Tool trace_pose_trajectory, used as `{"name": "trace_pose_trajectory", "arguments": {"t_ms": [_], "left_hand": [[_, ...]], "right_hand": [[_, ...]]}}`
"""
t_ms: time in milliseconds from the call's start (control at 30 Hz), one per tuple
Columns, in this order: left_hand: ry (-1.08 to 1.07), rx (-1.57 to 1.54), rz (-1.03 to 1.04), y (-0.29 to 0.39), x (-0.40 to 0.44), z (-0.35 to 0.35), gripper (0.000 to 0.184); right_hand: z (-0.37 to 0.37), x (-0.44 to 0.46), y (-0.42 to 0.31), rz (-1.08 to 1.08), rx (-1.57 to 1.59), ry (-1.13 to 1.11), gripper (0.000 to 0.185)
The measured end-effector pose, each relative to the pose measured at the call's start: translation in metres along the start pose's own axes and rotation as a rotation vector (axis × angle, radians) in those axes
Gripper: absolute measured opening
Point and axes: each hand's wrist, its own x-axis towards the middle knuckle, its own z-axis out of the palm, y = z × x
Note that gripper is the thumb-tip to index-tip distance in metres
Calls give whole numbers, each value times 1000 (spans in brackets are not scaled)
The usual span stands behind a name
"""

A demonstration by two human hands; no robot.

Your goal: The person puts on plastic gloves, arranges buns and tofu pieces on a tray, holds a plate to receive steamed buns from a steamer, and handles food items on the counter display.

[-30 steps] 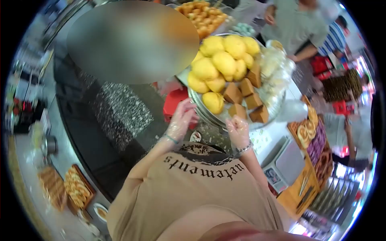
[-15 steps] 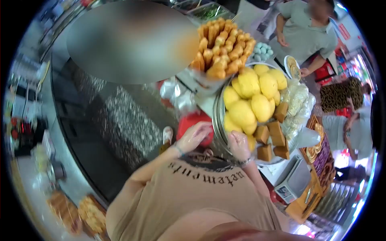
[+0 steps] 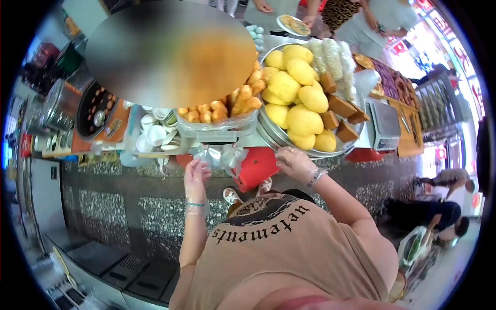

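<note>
My left hand [image 3: 196, 178], in a clear plastic glove with a teal band at the wrist, is raised beside crumpled clear plastic bags [image 3: 219, 157]. Its fingers are loosely bent and apart, and nothing shows in them. Gloved too, my right hand [image 3: 296, 164] is just below the rim of a large round metal tray [image 3: 269, 138]. Its fingers are partly curled, with no object visible in them. Yellow buns [image 3: 305, 120] are piled on that tray beside brown cake blocks [image 3: 341, 106]. To its left, fried dough sticks [image 3: 243, 101] fill a clear plastic bin [image 3: 217, 126].
Under the counter edge is a red stool or bin [image 3: 257, 168]. White bowls [image 3: 155, 136] and a dark pan of eggs [image 3: 96, 111] stand left. A scale [image 3: 386, 124] and wooden board [image 3: 406, 126] are right. Across the counter, a person holds a plate [image 3: 293, 25].
The view has turned, so the counter now runs across the frame. My hands are farther apart, the left having moved away from the right toward the plastic bags.
</note>
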Motion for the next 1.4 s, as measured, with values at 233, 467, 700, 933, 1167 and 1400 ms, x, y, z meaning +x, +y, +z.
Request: {"name": "trace_pose_trajectory", "arguments": {"t_ms": [233, 467, 700, 933, 1167, 1400], "left_hand": [[-600, 382, 58, -31, -4, 107, 37], [-349, 716, 790, -17, -23, 209, 48], [145, 339, 684, -75, -50, 309, 42], [303, -130, 58, -124, -100, 375, 58], [314, 128, 183, -164, -94, 379, 64], [314, 442, 303, -167, -75, 379, 62]], "right_hand": [[-101, -57, 8, 633, -135, -302, 35], [-152, -128, 184, 684, -360, 133, 29], [-155, -131, 297, -78, -278, 302, 8], [-180, -113, 330, -96, -191, 158, 14], [-168, -112, 336, -139, -210, 343, 23], [-225, -120, 319, -64, 382, 505, 29]]}}
